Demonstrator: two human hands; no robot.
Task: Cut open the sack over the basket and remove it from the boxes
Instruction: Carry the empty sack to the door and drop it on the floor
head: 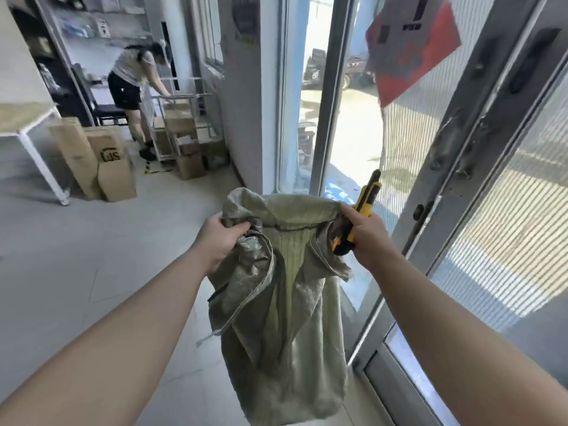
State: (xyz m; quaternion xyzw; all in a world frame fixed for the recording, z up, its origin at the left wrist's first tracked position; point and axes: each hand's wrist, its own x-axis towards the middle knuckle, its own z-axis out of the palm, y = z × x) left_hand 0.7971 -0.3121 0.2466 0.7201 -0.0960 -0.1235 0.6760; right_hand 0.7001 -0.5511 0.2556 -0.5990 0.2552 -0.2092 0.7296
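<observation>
Both arms [123, 333] outstretched, left grip [219, 238] clutches sack [285, 302], right grip [367, 232] clutches sack and cutter [367, 198].

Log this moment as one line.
left grip: holds sack | right grip: holds yellow cutter and sack edge | sack: hangs limp between hands

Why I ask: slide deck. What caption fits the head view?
Left hand and right hand, gripping a knife, hold up a limp sack.
</observation>
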